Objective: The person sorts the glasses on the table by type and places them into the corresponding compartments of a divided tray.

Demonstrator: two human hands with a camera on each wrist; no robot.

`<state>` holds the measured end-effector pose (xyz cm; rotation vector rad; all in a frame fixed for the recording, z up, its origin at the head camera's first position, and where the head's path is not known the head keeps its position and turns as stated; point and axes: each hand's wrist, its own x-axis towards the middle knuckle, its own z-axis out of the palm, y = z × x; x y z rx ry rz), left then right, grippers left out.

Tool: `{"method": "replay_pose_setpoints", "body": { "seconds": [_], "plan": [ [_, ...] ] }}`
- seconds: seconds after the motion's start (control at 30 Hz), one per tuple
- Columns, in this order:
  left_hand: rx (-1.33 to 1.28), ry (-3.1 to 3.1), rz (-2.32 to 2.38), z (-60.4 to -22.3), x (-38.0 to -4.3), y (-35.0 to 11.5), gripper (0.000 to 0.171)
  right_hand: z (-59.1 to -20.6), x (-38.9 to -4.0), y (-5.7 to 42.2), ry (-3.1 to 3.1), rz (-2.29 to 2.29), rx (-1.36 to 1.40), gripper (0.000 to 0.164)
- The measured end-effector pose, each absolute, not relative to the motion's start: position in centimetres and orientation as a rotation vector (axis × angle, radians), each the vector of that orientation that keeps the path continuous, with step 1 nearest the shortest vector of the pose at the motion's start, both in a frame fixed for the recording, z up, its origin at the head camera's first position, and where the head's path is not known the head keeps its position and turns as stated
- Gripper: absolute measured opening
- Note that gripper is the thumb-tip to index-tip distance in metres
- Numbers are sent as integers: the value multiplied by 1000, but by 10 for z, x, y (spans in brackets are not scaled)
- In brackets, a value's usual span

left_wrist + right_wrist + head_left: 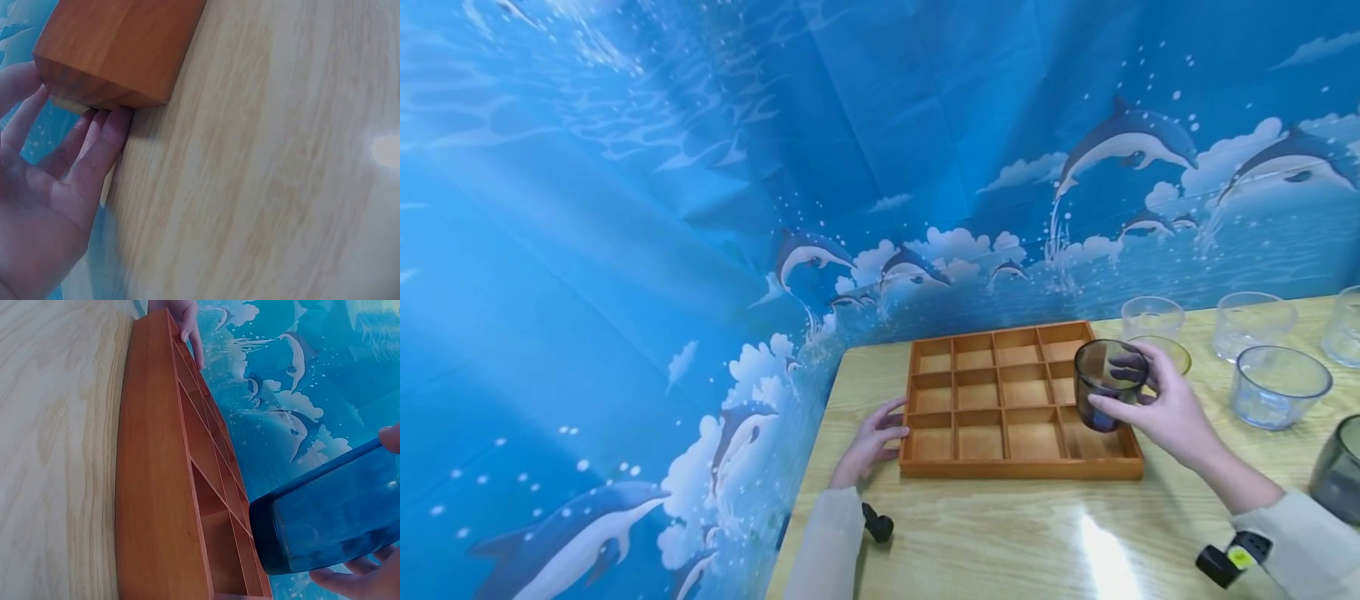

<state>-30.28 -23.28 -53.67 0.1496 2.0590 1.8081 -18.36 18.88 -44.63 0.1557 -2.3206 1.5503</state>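
We find the right hand (1176, 412) gripping a dark glass (1092, 390); slackening could drop it onto the tray (1022, 469) the relaxed left hand (871, 442) touches.

The compartment tray (1022, 468) lies on the table (985, 533), with the backdrop (880, 167) behind the table and along its left side. The left hand (870, 442) touches the tray's left wall, near its front corner. At the tray's right end, the right hand (1176, 417) holds a cup (1093, 387) at the front right compartment; its base seems to be above the rim, though the angle makes this hard to judge. Right of the tray, three bowls stand in a back row: left (1152, 317), middle (1253, 329) and right (1347, 329). A dish (1177, 357) sits before the left one, partly behind the right hand; a fourth bowl (1277, 396) stands before the middle one. A second cup (1341, 475) stands nearer still, at the far right.
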Motion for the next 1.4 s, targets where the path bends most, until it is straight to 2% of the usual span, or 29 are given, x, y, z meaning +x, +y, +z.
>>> {"method": "replay_pose_setpoints", "body": {
  "seconds": [1.4],
  "plan": [
    [163, 2057, 1832, -540, -303, -233, 53, -444, -239, 142, -2249, 1687, 233, 81]
  ]
}}
